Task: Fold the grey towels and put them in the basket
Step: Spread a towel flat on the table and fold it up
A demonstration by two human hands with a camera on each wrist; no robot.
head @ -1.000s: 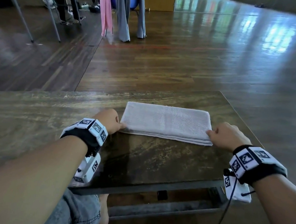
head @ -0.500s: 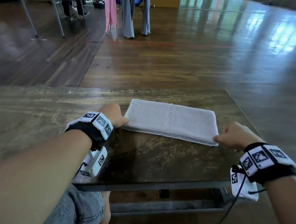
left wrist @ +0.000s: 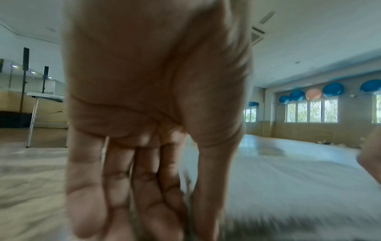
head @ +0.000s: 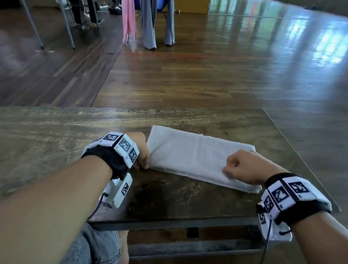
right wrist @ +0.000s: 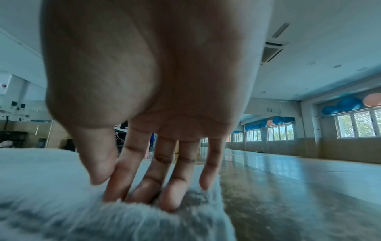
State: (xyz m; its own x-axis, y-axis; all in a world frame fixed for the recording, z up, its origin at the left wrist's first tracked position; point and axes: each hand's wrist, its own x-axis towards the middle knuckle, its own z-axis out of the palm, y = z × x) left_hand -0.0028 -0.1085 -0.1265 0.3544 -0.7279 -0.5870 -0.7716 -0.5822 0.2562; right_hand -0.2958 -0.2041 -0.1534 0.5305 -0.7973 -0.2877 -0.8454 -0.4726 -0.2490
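Towel point(head: 198, 155) folded flat on table point(head: 57, 138), near its front-right corner. Left hand point(head: 140, 151) pinching towel's left end; right hand point(head: 246, 166) on top near right end, fingers point(right wrist: 169, 195) curled into the pile.

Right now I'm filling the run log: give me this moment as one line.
stage: folding | towel: folded strip on table | left hand: at its left end | right hand: fingers on it near the right end | basket: unseen
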